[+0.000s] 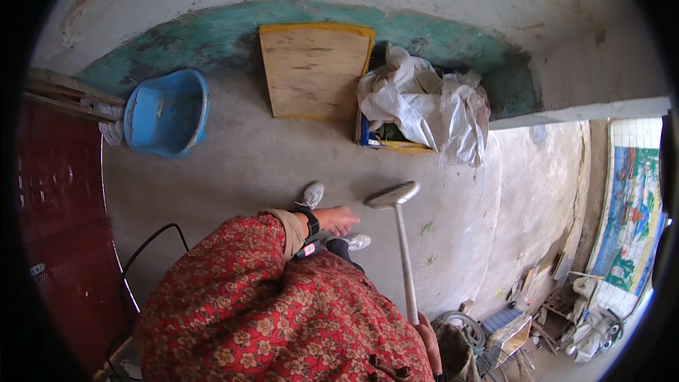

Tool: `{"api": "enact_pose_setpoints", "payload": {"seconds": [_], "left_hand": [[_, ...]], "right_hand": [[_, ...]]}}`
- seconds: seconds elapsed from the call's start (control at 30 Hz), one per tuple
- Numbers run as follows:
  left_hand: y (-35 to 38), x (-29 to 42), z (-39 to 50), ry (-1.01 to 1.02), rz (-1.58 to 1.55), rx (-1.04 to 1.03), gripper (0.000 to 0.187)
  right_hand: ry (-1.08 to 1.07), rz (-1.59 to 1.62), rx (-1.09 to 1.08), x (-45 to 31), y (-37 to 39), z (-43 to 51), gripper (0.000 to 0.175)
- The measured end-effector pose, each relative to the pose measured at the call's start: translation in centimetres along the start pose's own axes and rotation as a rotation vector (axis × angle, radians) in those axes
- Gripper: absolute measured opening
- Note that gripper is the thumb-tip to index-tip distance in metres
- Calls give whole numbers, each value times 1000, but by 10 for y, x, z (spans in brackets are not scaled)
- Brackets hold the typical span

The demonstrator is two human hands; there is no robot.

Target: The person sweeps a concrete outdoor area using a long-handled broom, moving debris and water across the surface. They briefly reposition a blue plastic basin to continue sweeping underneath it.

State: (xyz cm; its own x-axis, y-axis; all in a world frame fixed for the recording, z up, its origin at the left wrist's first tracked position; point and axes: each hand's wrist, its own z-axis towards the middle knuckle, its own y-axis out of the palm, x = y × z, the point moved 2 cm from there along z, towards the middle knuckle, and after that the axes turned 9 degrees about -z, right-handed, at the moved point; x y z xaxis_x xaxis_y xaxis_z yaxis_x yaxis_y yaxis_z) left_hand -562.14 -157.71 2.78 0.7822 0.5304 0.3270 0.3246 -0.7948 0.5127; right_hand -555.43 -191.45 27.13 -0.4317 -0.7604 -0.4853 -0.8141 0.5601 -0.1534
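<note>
My right hand (428,340) grips the pale handle of a long-handled floor brush (404,254) at the lower right. Dark bristles show along the left side of its silvery head; whether they touch the concrete floor (254,164) is unclear. In front of my body, my left hand (339,220) is extended with nothing in it. A black watch-like band circles that wrist below a rolled-up cuff. The brush head lies just right of my left fingertips, apart from them. Small green plant scraps (427,228) lie on the floor right of the handle.
A blue plastic tub (164,111) rests near the wall. Against it leans a yellow-edged wooden board (317,71), beside a crate covered by a white woven sack (419,98). A red metal door (63,180) and black cable (151,236) are left. A wheel (467,323) and clutter are lower right.
</note>
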Motion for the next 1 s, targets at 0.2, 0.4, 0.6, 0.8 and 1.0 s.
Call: {"api": "enact_pose_setpoints", "payload": {"seconds": [0.2,0.4,0.6,0.8,1.0], "left_hand": [[-41,-5,-25,181,-86,159,19],[-126,-17,-76,307,-140,518,11],[-214,-63,-152,433,-525,823,10],[-313,-97,-204,411,-972,1058,19],[-434,-123,-217,505,-1299,958,34]], "right_hand": [[173,182,-237,-77,53,25,46],[-201,-83,-501,-120,108,124,48],[20,-62,-508,-122,128,166,53],[217,-494,-352,-113,140,171,47],[259,-1055,-183,-114,189,175,29]]}}
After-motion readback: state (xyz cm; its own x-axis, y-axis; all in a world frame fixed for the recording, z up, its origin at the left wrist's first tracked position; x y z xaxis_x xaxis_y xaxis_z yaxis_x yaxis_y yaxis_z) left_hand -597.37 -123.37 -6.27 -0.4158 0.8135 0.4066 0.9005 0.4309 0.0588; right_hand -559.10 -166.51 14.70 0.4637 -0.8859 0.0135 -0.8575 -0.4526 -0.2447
